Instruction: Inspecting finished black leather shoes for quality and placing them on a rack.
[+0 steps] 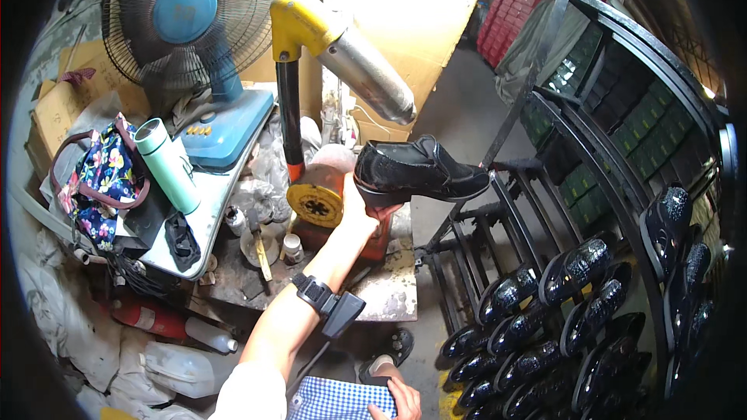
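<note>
My left hand (359,214), with a black device strapped at its wrist (331,305), is closed around the heel end of a black slip-on shoe (412,167). The shoe is held up sideways, its toe to the right. Just left of the hand is a bench machine with a round yellow end cap (315,204) and a red body; whether the shoe touches it is hidden. My right hand (405,400) lies low at the bottom edge on blue-and-white checked cloth (338,398), its visible fingers stretched out and thumb apart.
A lamp with a yellow elbow (299,19) arches over the bench (393,299). To the left are a fan (184,12), a mint flask (167,163) and a floral bag (105,187). Jars and a brush (263,253) lie nearby. At right, a metal rack (529,218) holds several glossy black shoes (576,268).
</note>
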Demonstrator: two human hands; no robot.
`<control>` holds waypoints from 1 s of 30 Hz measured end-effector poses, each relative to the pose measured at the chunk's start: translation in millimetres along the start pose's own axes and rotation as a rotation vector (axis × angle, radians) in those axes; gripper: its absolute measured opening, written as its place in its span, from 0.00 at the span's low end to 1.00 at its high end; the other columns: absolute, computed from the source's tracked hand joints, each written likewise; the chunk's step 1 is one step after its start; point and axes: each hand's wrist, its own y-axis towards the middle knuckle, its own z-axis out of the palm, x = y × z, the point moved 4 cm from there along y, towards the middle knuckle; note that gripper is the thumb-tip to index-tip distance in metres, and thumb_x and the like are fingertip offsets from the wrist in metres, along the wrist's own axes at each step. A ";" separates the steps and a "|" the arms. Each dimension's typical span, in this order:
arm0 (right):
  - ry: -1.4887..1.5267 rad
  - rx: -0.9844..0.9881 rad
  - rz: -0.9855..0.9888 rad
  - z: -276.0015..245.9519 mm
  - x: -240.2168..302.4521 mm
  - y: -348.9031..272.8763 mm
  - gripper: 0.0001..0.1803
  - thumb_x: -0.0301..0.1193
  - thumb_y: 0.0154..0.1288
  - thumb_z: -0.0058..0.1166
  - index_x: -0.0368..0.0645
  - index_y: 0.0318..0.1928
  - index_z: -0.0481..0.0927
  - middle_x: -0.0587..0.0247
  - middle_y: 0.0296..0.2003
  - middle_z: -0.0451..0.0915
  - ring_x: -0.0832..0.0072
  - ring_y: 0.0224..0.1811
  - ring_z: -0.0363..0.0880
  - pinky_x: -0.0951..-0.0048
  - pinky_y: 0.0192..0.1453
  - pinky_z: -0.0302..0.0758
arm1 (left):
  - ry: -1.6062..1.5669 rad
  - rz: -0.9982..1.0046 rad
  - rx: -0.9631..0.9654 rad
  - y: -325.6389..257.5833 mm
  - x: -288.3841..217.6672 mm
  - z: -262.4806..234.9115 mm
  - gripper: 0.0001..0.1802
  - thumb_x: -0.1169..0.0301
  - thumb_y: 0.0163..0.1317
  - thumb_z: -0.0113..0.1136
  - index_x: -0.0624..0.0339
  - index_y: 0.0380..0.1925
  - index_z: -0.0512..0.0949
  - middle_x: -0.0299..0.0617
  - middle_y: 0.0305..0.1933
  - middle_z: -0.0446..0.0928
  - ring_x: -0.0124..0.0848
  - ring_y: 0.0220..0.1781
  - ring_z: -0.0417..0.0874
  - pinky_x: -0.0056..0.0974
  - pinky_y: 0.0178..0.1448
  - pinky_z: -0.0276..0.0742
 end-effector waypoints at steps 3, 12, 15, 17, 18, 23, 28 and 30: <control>0.019 -0.019 -0.001 -0.1 0.4 1.7 0.31 0.31 0.48 0.62 0.32 0.53 0.69 0.44 0.52 0.71 0.51 0.52 0.69 0.58 0.57 0.65 | -0.021 0.018 0.005 10.0 -4.6 2.4 0.30 0.44 0.60 0.37 0.55 0.49 0.71 0.51 0.46 0.77 0.48 0.42 0.81 0.53 0.41 0.82; 0.012 -0.031 -0.005 -0.7 4.0 4.2 0.31 0.30 0.47 0.63 0.32 0.52 0.70 0.45 0.51 0.71 0.51 0.51 0.69 0.58 0.56 0.66 | -0.093 -0.018 -0.004 13.5 -7.6 12.5 0.31 0.44 0.61 0.31 0.54 0.50 0.70 0.50 0.45 0.77 0.49 0.40 0.82 0.53 0.36 0.83; 0.016 -0.038 -0.003 -0.4 4.5 4.1 0.31 0.30 0.46 0.63 0.33 0.52 0.70 0.45 0.51 0.72 0.51 0.51 0.69 0.58 0.56 0.66 | -0.071 -0.012 0.019 13.0 -9.0 16.0 0.32 0.43 0.61 0.31 0.55 0.51 0.69 0.51 0.45 0.77 0.49 0.41 0.82 0.53 0.37 0.83; 0.015 -0.038 -0.002 -0.2 4.8 3.9 0.31 0.30 0.46 0.63 0.33 0.52 0.70 0.45 0.50 0.72 0.51 0.51 0.69 0.58 0.56 0.66 | -0.057 -0.004 0.038 12.4 -10.1 18.6 0.32 0.43 0.61 0.31 0.55 0.51 0.69 0.51 0.45 0.77 0.49 0.40 0.82 0.53 0.37 0.83; 0.017 -0.040 0.002 -0.2 4.7 3.8 0.31 0.30 0.46 0.63 0.33 0.52 0.70 0.45 0.50 0.72 0.51 0.51 0.69 0.58 0.56 0.66 | -0.081 -0.003 0.036 12.1 -10.6 19.5 0.32 0.43 0.61 0.31 0.56 0.51 0.69 0.52 0.45 0.77 0.50 0.41 0.82 0.53 0.37 0.83; 0.001 -0.049 -0.006 0.0 5.4 2.1 0.30 0.31 0.47 0.62 0.33 0.52 0.70 0.46 0.50 0.72 0.51 0.51 0.69 0.58 0.56 0.66 | -0.144 -0.021 -0.020 4.1 -11.4 17.7 0.32 0.43 0.61 0.33 0.56 0.52 0.69 0.53 0.48 0.75 0.50 0.44 0.81 0.56 0.40 0.82; 0.241 -0.134 0.118 -5.0 -10.1 -0.2 0.29 0.32 0.51 0.60 0.35 0.54 0.70 0.49 0.52 0.72 0.57 0.54 0.68 0.61 0.59 0.64 | 0.035 0.034 0.059 -38.9 -4.3 -3.2 0.34 0.43 0.61 0.36 0.58 0.55 0.67 0.50 0.52 0.74 0.46 0.53 0.76 0.58 0.53 0.74; 0.322 -0.372 0.221 -21.6 -25.9 1.4 0.24 0.32 0.56 0.57 0.37 0.53 0.71 0.53 0.48 0.76 0.60 0.49 0.73 0.67 0.52 0.71 | 0.192 0.143 0.242 -62.5 -4.6 -8.5 0.32 0.47 0.60 0.40 0.59 0.55 0.68 0.47 0.51 0.74 0.39 0.53 0.75 0.49 0.57 0.71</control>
